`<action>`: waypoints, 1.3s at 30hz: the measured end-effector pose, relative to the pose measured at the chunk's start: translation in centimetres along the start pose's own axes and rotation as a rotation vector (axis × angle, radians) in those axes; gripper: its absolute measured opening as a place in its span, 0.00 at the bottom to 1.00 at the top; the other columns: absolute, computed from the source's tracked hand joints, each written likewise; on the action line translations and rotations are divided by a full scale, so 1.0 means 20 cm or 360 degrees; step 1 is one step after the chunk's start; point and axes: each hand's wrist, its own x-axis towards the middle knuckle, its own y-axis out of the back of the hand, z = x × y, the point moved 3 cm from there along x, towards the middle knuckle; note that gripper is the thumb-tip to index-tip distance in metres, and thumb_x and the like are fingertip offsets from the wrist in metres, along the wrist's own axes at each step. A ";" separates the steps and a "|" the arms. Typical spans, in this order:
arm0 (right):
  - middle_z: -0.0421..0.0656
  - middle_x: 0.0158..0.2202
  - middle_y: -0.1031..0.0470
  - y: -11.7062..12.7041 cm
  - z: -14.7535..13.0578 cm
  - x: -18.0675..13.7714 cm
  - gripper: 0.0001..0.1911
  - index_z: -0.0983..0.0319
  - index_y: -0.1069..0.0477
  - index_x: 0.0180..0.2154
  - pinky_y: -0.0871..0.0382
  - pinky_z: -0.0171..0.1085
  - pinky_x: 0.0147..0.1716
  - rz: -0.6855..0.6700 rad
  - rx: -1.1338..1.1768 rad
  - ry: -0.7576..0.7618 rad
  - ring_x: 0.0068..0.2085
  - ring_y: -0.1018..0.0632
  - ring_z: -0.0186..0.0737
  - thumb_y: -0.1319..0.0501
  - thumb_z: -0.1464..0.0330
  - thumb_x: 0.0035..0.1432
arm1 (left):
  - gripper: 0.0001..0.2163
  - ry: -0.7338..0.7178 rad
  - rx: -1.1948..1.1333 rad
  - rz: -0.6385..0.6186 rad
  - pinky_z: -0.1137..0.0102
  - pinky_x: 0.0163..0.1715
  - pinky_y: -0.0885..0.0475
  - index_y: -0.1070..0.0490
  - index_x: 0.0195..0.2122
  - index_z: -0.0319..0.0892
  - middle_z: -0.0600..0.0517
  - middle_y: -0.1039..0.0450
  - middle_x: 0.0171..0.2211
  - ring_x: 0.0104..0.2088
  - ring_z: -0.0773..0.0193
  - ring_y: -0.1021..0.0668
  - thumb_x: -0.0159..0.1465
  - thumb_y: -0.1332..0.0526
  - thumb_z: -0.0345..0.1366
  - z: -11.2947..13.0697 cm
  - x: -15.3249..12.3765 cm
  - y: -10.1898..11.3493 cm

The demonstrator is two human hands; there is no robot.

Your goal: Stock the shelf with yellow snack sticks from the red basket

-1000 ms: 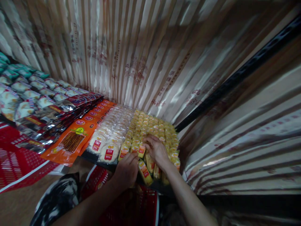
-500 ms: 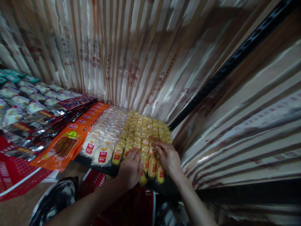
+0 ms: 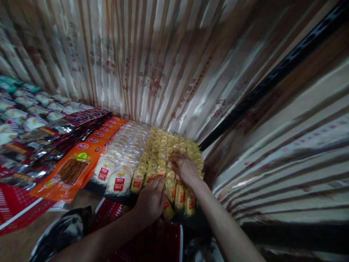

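Observation:
Rows of small yellow wrapped snack packets point(image 3: 163, 142) stand close together on a dark shelf point(image 3: 128, 198). My left hand point(image 3: 151, 200) lies over the front ends of these rows, fingers stretched out and touching the packets. Beside its thumb, one yellow packet point(image 3: 168, 209) leans at the front edge. Farther back, my right hand point(image 3: 185, 168) reaches over the rows, its fingers extended and bent down onto the packet tops; its fingertips are partly hidden. Left of the yellow rows are round white wrapped crackers point(image 3: 119, 182) with red labels.
An orange snack bag point(image 3: 72, 169) lies left of the crackers, with dark shiny bags point(image 3: 35, 145) beyond it. Behind runs a pleated printed sheet point(image 3: 147, 72). A black perforated post point(image 3: 261, 87) slants up at right. Red baskets point(image 3: 19, 203) sit below.
My right hand has moved back and to the left across the yellow packets. My left hand stays near the front ends. The view has shifted slightly.

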 end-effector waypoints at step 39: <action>0.42 0.40 0.24 -0.02 0.01 -0.11 0.10 0.55 0.26 0.40 0.36 0.38 0.46 0.0108 0.0208 0.0246 0.45 0.27 0.39 0.44 0.69 0.57 | 0.19 -0.0029 -0.0129 0.0019 0.60 0.51 0.31 0.38 0.54 0.37 0.43 0.31 0.51 0.51 0.59 0.28 0.62 0.52 0.30 -0.06 -0.02 -0.02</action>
